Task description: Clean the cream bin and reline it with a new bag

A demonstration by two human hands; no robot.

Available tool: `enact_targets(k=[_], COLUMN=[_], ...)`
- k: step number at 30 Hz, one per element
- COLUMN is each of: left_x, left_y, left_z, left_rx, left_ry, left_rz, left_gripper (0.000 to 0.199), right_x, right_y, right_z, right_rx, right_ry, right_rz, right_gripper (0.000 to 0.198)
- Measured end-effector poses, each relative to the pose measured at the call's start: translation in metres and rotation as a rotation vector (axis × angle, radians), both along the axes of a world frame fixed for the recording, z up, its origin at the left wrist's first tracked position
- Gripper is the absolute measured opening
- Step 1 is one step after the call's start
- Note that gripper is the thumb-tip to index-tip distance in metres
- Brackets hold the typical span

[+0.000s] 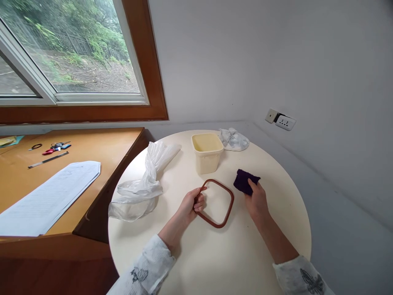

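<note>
My left hand (190, 203) is closed round one side of a brown square frame with rounded corners (231, 205), held over the round table. The frame's middle is open, and the white tabletop shows through it. To its right, my right hand (257, 201) pinches a folded dark purple cloth (244, 181) by its near corner, thumb on top. The fingers under the cloth are hidden. Just beyond the frame stands a cream plastic tub (207, 162), upright and without a lid; I see no contents in the visible part.
A crumpled clear plastic bag (147, 176) lies on the left of the round white table (202, 258). Another bag (235, 140) sits behind the tub. At left, a wooden desk (113, 143) carries papers (55, 196), keys (59, 146) and a pen (48, 159). Walls stand behind and right.
</note>
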State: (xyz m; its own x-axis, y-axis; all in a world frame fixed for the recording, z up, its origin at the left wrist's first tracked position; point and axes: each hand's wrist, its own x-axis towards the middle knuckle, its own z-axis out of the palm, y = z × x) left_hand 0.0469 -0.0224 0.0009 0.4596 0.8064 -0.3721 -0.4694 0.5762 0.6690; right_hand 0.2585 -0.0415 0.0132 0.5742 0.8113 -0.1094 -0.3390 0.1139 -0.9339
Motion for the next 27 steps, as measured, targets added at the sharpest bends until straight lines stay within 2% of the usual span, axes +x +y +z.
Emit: enact_targets(k=[2,3,4,5,7,9,10,18,27], left_x=[0.001,0.001,0.001,0.002,0.003,0.004,0.004,0.012,0.011], left_y=[0.000,-0.001,-0.001,-0.001,-0.001,-0.001,-0.001,-0.002,-0.002], left_z=[0.000,0.001,0.001,0.001,0.001,-0.001,-0.002,-0.003,-0.002], left_rx=[0.011,0.016,0.022,0.026,0.031,0.032,0.033,0.070,0.082], left_ry=[0.011,0.015,0.020,0.026,0.044,0.069,0.081,0.110,0.119], left_rz=[-0.013,-0.019,-0.025,-0.029,-0.026,-0.010,-0.001,0.037,0.053], left_gripper=[0.012,0.012,0.012,0.014,0.018,0.022,0.024,0.029,0.033], right_x=[-0.019,-0.031,-0.044,-0.057,-0.079,-0.093,-0.096,-0.079,-0.054], right_y=[0.007,0.009,0.010,0.010,0.009,0.006,0.005,0.016,0.025], right_z=[0.006,0.008,0.010,0.012,0.013,0.013,0.013,0.013,-0.002], right_rx=[0.016,0.039,0.061,0.092,0.196,0.256,0.264,0.269,0.112], right_ry=[-0.309,-0.509,-0.583,-0.643,-0.956,-1.173,-1.236,-1.475,-1.329], right_rz=[0.038,0.107,0.173,0.265,0.564,0.711,0.729,0.727,0.714], right_gripper=[0.032,0.032,0.029,0.025,0.026,0.030,0.033,0.035,0.034])
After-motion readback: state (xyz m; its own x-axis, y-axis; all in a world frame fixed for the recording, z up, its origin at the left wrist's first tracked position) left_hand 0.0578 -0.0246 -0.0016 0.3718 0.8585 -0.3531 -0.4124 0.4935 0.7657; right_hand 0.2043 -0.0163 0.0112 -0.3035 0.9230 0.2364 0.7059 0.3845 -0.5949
